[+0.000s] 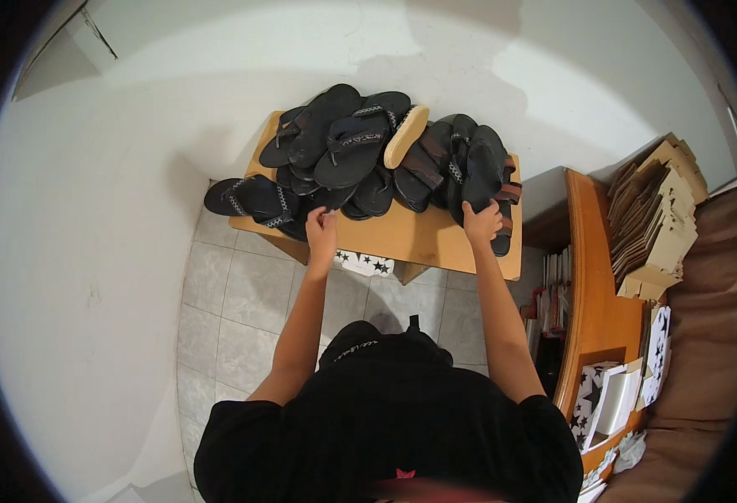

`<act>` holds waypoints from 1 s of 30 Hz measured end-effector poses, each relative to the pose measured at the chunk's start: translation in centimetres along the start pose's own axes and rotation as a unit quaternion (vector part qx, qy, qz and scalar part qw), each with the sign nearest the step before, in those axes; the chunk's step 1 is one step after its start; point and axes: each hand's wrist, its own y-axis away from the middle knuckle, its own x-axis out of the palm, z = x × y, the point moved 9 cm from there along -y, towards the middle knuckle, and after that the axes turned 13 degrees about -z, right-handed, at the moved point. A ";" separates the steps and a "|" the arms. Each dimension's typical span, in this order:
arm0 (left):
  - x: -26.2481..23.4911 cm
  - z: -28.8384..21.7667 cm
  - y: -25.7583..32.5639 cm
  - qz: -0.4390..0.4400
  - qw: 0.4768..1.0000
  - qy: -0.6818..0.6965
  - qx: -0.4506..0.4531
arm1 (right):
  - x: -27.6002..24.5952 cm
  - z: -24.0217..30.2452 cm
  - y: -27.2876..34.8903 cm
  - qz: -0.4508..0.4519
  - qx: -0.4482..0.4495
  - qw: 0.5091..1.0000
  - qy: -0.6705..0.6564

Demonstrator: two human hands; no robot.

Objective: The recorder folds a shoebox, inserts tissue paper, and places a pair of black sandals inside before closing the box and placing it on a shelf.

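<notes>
A heap of black flip-flops and sandals (pixel 351 159) covers much of a small wooden table (pixel 435 249). At the table's front edge, left of centre, my left hand (pixel 322 232) has its fingers curled against the end of a black sandal (pixel 336 199), whose upper is mostly hidden in the heap. On the right, my right hand (pixel 481 221) grips the near end of another black sandal (pixel 487 168), its smooth dark sole showing. One sandal with a cream-coloured sole (pixel 407 137) stands on edge mid-heap. Brown-strapped sandals (pixel 509 194) lie at the right edge.
A wooden cabinet (pixel 586 251) stands at the right, carrying stacked flattened cardboard (pixel 655 220) and a star-patterned box (pixel 590 402). Another star-patterned box (pixel 364 263) shows beneath the table. Below is a grey tiled floor (pixel 251 289); a white wall (pixel 243 67) rises behind the table.
</notes>
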 end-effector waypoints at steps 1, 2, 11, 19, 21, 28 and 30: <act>0.9 -0.9 -0.5 0.022 0.998 0.047 -0.034 | -0.1 0.0 0.0 -0.012 -0.005 1.000 0.008; 1.6 -2.0 -1.0 0.043 0.993 0.093 -0.066 | 0.0 -0.2 -0.1 -0.015 -0.002 1.000 0.009; 8.1 -2.5 -3.0 0.176 0.867 0.303 -0.355 | 0.4 -0.1 1.3 -0.055 -0.050 0.997 -0.008; 10.4 -4.3 -2.5 0.167 0.686 0.557 -0.438 | -0.1 0.7 3.6 -0.062 -0.161 0.985 -0.008; 10.3 -5.3 -2.0 0.166 0.647 0.625 -0.404 | -0.5 0.3 3.6 -0.067 -0.159 0.985 -0.011; 11.7 -7.1 -2.4 0.196 0.659 0.629 -0.361 | -1.1 -0.3 4.0 -0.079 -0.169 0.982 -0.031; 11.9 -6.9 -2.5 0.177 0.734 0.549 -0.359 | -1.4 -0.7 3.9 -0.081 -0.168 0.982 -0.031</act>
